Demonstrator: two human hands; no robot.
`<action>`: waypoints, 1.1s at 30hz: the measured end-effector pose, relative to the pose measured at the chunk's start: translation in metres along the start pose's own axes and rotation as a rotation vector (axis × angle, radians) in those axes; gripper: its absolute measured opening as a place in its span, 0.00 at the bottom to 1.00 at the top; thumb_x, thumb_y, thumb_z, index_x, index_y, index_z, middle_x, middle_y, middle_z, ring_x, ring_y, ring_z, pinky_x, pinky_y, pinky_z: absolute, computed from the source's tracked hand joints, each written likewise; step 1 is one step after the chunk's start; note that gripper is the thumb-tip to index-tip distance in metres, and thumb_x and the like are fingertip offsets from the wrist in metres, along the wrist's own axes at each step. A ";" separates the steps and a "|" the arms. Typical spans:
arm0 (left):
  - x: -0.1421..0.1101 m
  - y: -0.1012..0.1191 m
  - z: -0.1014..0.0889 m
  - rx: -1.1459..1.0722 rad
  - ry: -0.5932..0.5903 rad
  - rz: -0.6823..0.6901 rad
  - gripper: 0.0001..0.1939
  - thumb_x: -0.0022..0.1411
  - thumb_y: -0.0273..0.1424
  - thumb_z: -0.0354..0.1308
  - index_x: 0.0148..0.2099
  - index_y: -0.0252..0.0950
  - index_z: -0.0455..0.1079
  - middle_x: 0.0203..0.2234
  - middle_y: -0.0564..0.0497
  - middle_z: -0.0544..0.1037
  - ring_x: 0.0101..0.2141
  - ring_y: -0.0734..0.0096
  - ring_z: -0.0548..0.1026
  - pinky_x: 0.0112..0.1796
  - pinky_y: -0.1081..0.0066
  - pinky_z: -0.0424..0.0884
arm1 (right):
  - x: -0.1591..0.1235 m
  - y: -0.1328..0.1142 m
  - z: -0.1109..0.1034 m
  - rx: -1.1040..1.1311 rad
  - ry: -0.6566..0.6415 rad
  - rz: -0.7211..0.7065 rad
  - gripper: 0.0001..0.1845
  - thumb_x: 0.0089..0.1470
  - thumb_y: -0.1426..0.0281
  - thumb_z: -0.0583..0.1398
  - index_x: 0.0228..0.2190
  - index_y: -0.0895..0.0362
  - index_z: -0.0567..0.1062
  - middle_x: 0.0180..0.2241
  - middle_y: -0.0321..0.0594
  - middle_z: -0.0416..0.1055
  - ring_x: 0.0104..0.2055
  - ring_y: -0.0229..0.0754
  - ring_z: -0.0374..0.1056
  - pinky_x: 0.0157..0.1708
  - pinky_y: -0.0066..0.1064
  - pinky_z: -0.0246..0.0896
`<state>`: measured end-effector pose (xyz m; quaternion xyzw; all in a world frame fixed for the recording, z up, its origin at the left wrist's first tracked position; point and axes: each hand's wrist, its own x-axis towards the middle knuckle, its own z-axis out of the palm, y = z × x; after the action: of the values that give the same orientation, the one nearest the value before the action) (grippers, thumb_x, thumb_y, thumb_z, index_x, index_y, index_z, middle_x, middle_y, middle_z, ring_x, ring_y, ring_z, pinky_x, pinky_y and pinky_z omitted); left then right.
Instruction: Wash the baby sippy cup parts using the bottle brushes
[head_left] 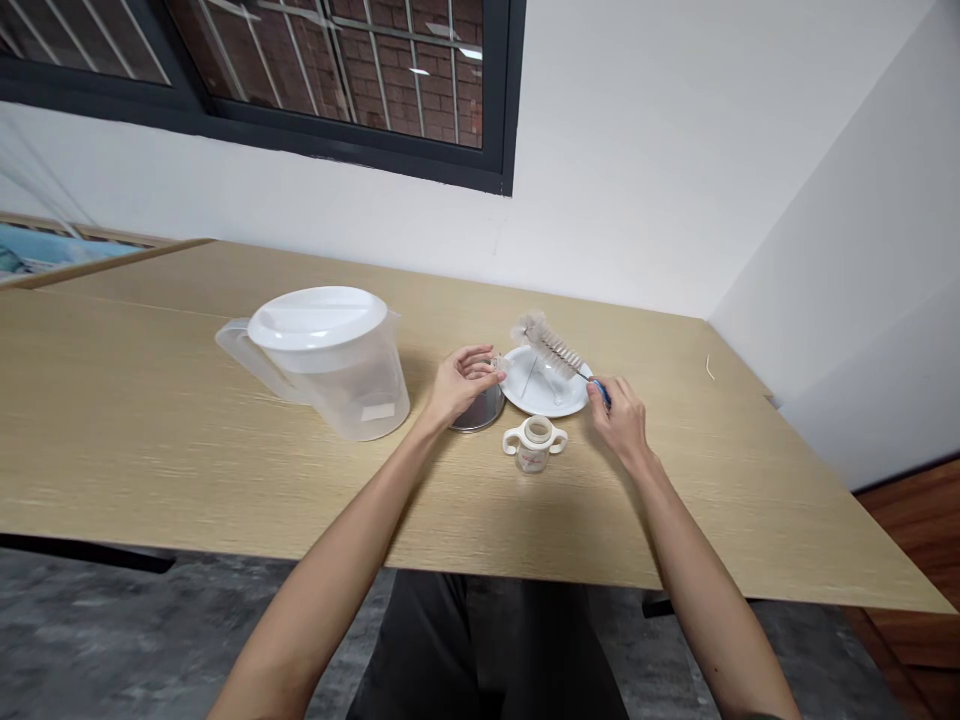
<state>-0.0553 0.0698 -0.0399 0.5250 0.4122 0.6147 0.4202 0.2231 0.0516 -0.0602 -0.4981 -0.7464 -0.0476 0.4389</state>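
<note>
The left hand (459, 385) hides the top of a round steel canister (478, 413), and its fingers partly cover a small clear plastic piece (496, 364), too small to identify. The right hand (619, 422) hides most of a slim blue brush handle (602, 393).

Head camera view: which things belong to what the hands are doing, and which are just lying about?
In use: left hand holding a small clear piece; right hand holding a blue-handled bottle brush; white plate, two-handled cup, metal tin close by.
Lying about: lidded plastic jug, white scrap on the table.
</note>
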 end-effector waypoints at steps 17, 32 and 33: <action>0.002 -0.003 -0.003 0.117 0.053 0.040 0.32 0.38 0.36 0.76 0.47 0.32 0.76 0.43 0.40 0.81 0.35 0.66 0.76 0.39 0.66 0.73 | 0.000 0.000 0.000 0.005 -0.008 -0.005 0.18 0.66 0.59 0.50 0.42 0.55 0.75 0.38 0.44 0.75 0.40 0.43 0.70 0.38 0.33 0.62; 0.002 -0.004 -0.004 0.112 0.067 0.055 0.29 0.40 0.35 0.74 0.46 0.32 0.77 0.32 0.47 0.79 0.30 0.70 0.74 0.37 0.68 0.73 | 0.000 -0.001 -0.001 0.001 -0.022 -0.012 0.17 0.66 0.59 0.50 0.42 0.55 0.75 0.37 0.44 0.75 0.40 0.43 0.70 0.38 0.33 0.62; 0.002 -0.004 -0.003 0.102 0.074 0.052 0.29 0.39 0.34 0.75 0.46 0.31 0.77 0.32 0.47 0.79 0.31 0.70 0.75 0.38 0.68 0.73 | 0.000 -0.001 -0.001 0.002 -0.021 -0.016 0.17 0.66 0.59 0.51 0.42 0.55 0.75 0.38 0.43 0.75 0.40 0.43 0.70 0.38 0.33 0.62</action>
<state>-0.0584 0.0728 -0.0435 0.5332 0.4444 0.6225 0.3615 0.2229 0.0507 -0.0593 -0.4919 -0.7551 -0.0451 0.4310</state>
